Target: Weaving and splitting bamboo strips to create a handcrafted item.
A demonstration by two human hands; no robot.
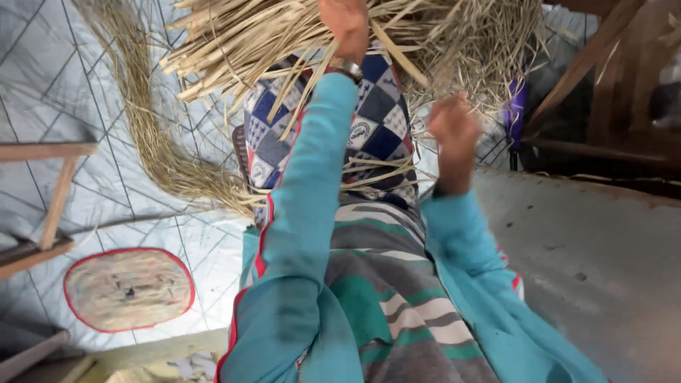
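Teal sleeves (pixel 305 234) are filling the near view, both arms reaching up and away from the body over a patchwork cloth (pixel 376 120). Left hand (pixel 345 27) is gripping into the bundle of dried straw (pixel 284 35) at the top; right hand (pixel 454 135) is lifting blurred beneath it, its grip impossible to tell. Strands are lying loose and unworked, with more trailing across the tiled floor (pixel 106 198).

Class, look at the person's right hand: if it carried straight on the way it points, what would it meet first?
Probably the bundle of dry straw just beyond the right hand; the hand is blurred, so depth is uncertain.
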